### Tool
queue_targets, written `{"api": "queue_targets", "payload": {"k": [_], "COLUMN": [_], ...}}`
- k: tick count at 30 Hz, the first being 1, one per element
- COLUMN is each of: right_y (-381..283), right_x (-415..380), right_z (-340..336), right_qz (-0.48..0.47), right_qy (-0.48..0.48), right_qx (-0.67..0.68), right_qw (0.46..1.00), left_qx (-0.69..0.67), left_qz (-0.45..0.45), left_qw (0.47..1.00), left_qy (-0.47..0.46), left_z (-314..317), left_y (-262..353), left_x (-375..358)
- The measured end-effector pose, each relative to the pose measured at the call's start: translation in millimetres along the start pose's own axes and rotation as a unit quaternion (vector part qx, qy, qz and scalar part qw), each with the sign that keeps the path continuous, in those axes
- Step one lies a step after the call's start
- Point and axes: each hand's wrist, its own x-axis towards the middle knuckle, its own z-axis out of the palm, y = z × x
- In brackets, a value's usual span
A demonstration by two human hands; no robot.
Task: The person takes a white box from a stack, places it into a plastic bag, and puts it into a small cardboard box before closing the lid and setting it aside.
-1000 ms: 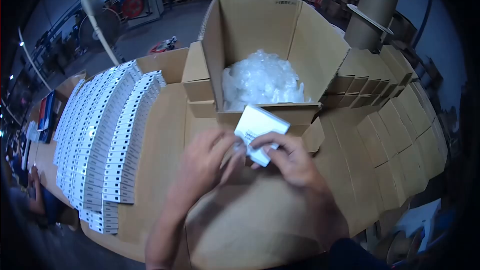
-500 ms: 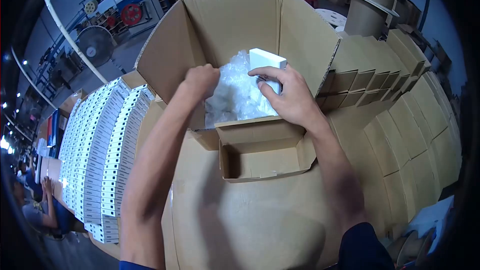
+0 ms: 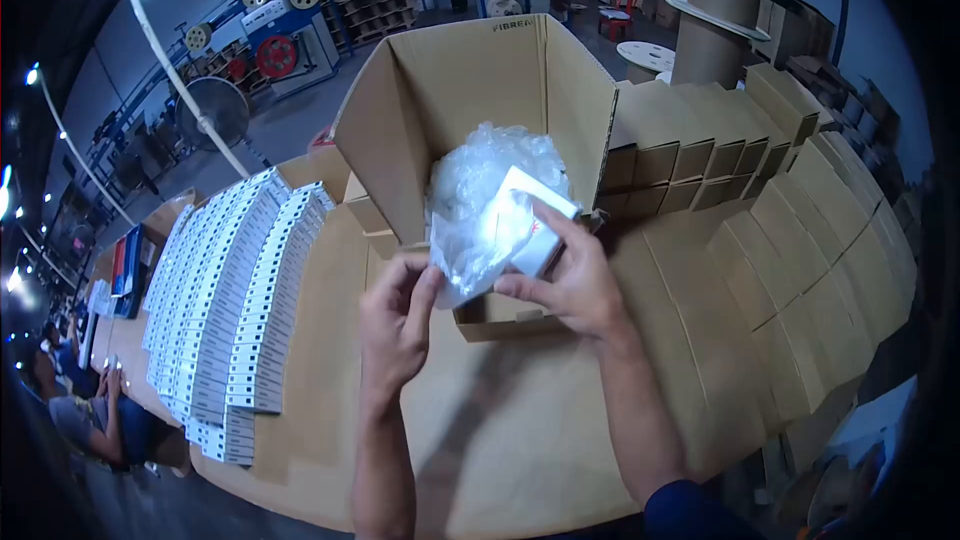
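My right hand grips a white box with small red print, held at a tilt over the front of a large open carton. A clear plastic bag lies against the box's left side, and its lower edge is pinched between the thumb and forefinger of my left hand. Behind them, crumpled clear plastic fills the visible part of the carton. Below my hands sits a small open cardboard box, mostly hidden by the bag and my right hand.
Long stacks of white boxes stand on the left of the cardboard-covered table. Folded brown cartons line the right side. A seated person is at far left. Machinery and a large cardboard spool stand behind.
My right hand has brought the white box down and nearer, now tilted. My left hand has come down from the carton and now pinches clear plastic. The view has shifted.
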Motion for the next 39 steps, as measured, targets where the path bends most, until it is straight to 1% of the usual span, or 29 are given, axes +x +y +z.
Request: {"api": "queue_targets", "payload": {"k": [1, 3, 4, 5, 7, 8, 9, 10, 11, 12, 13, 14, 15, 18, 21, 22, 25, 26, 29, 30, 33, 34, 36, 37, 38, 39], "right_y": [-5, -17, -11, -10, -11, -12, -13, -15, -18, -28, -30, -29, -28, -19, -18, -25, -5, -1, -10, -14, -19, -19, -19, -21, -25, -27], "right_x": [-19, -58, -78, -97, -130, -148, -166, -179, -190, -201, -212, -222, -230, -253, -266, -260, -274, -271, -262, -259, -252, -250, -244, -242, -239, -237], "right_z": [6, 19, 25, 32, 42, 44, 46, 47, 49, 56, 59, 60, 61, 68, 92, 103, 100, 101, 97, 97, 93, 92, 90, 90, 89, 87], "right_qz": [0.029, 0.111, 0.104, 0.088, 0.055, 0.077, 0.082, 0.082, 0.082, 0.112, 0.113, 0.112, 0.108, 0.145, 0.220, 0.112, 0.202, 0.162, 0.145, 0.153, 0.146, 0.121, 0.068, 0.063, 0.056, 0.049], "right_qy": [-0.035, -0.057, -0.029, -0.016, 0.007, 0.007, 0.006, 0.007, 0.009, 0.020, 0.020, 0.018, 0.016, 0.013, 0.076, 0.075, 0.058, 0.067, 0.061, 0.058, 0.038, 0.036, 0.033, 0.025, 0.018, 0.011], "right_qx": [0.057, 0.130, 0.057, 0.022, -0.048, -0.086, -0.099, -0.113, -0.127, -0.103, -0.108, -0.114, -0.122, -0.124, -0.005, 0.011, -0.041, -0.037, -0.095, -0.123, -0.186, -0.210, -0.255, -0.269, -0.284, -0.301], "right_qw": [0.997, 0.984, 0.993, 0.996, 0.997, 0.993, 0.992, 0.990, 0.988, 0.988, 0.987, 0.987, 0.987, 0.982, 0.973, 0.991, 0.977, 0.984, 0.983, 0.979, 0.971, 0.970, 0.964, 0.961, 0.957, 0.952], "left_qx": [-0.011, -0.069, -0.078, -0.085, -0.190, -0.254, -0.316, -0.377, -0.334, -0.289, -0.244, -0.157, -0.189, -0.265, -0.246, -0.248, -0.187, -0.195, -0.215, -0.146, 0.020, 0.148, 0.248, 0.295, 0.303, 0.308], "left_qz": [-0.031, -0.061, -0.064, -0.067, -0.100, -0.114, -0.127, -0.201, -0.205, -0.210, -0.214, -0.199, -0.185, -0.156, -0.130, -0.127, -0.072, -0.066, -0.058, -0.049, 0.055, 0.103, 0.141, 0.158, 0.130, 0.132], "left_qw": [0.999, 0.994, 0.991, 0.987, 0.963, 0.944, 0.922, 0.893, 0.912, 0.928, 0.941, 0.966, 0.961, 0.936, 0.933, 0.931, 0.939, 0.936, 0.930, 0.944, 0.956, 0.951, 0.952, 0.942, 0.944, 0.942], "left_qy": [0.019, 0.055, 0.088, 0.121, 0.161, 0.175, 0.186, 0.139, 0.124, 0.109, 0.093, 0.048, 0.076, 0.171, 0.230, 0.237, 0.279, 0.285, 0.293, 0.293, 0.288, 0.252, 0.110, 0.035, 0.017, -0.004], "left_z": [1, 7, 11, 13, 13, 15, 13, 5, 6, 11, 12, 8, 8, 13, 12, 13, 13, 9, -2, -5, -17, -28, -34, -36, -31, -31], "left_y": [0, -2, -4, -7, -23, -25, -23, -15, -8, -1, 3, -1, -2, 2, -13, -14, -11, -18, -31, -34, -26, -27, -3, 9, 15, 10], "left_x": [-22, -63, -82, -100, -131, -145, -159, -175, -182, -189, -197, -206, -211, -224, -231, -231, -228, -230, -231, -230, -223, -226, -206, -196, -189, -188]}}
